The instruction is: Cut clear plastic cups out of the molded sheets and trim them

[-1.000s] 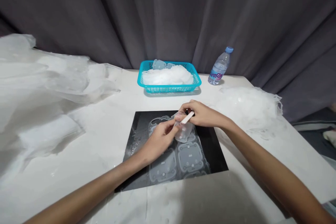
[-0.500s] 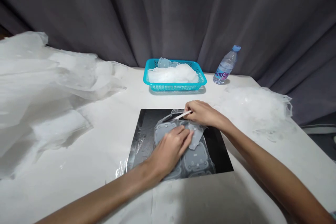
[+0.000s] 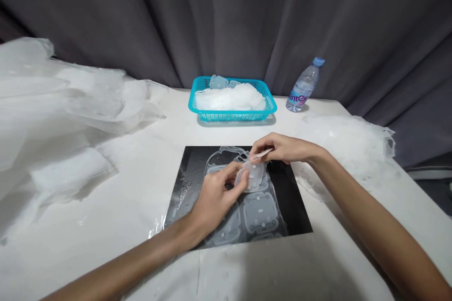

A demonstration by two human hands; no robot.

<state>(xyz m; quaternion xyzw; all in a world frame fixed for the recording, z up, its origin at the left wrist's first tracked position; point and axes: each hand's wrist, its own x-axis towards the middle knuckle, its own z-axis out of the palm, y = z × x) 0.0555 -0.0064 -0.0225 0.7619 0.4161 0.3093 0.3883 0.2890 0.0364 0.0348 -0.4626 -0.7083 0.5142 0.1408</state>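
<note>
Between the thumb and fingers of my left hand (image 3: 219, 193) is a small translucent rounded-square piece (image 3: 254, 176), lifted at its near side. My right hand (image 3: 280, 147) is closed around a thin white stick-like tool (image 3: 263, 154), its fingertips at the far edge of the same piece. Whether those fingertips grip the piece too, I cannot tell. Beneath both hands lies a clear moulded sheet (image 3: 261, 211) with several rounded-square shapes, its far edge a loose curled strip. The sheet rests on a black mat (image 3: 294, 207); my left hand hides part of it.
A turquoise basket (image 3: 231, 116) of white and translucent pieces stands at the back of the white table (image 3: 141, 169). Right of it is a water bottle (image 3: 300, 89). Crumpled translucent sheets (image 3: 88, 99) pile up at left, and clear scraps (image 3: 346, 146) at right.
My left hand has gone from lying flat on the sheet to pinching the small piece, which is now raised. My right hand has shifted slightly right, and the tool's tip has left the sheet.
</note>
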